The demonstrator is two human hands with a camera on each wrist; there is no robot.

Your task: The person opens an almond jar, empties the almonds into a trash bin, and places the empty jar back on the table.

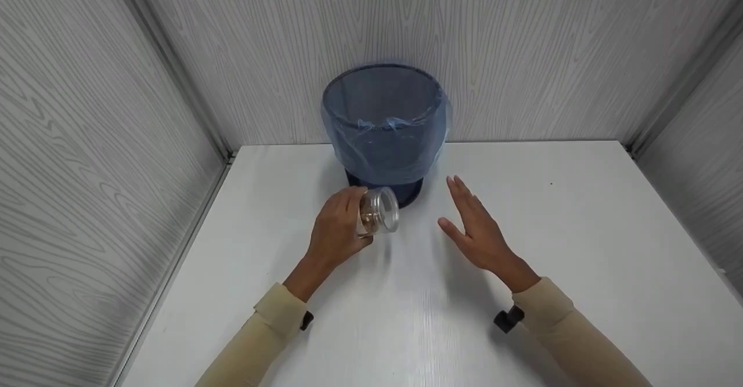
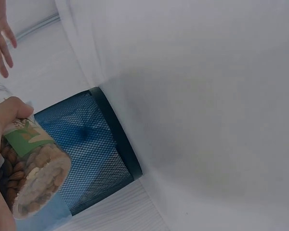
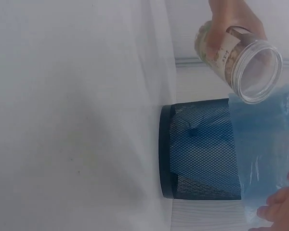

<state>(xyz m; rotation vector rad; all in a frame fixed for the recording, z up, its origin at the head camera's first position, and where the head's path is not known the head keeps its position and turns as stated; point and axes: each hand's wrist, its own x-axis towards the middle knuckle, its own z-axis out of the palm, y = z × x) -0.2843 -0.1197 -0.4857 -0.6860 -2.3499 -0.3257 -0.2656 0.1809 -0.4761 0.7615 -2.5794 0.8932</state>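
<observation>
My left hand grips a clear jar of almonds, fingers curled round its body. The jar is tipped on its side with its clear round mouth end pointing to the right. Brown almonds show through the wall near the base in the left wrist view, below a green and white label. To the right, apart from the jar, my right hand is held up with straight fingers and the thumb spread, holding nothing. Both hands are in front of the mesh waste bin.
The bin stands on a white table by the back wall. A blue plastic bag lines it and hangs over the rim. Grey wood-grain panels enclose the table at the back and on both sides.
</observation>
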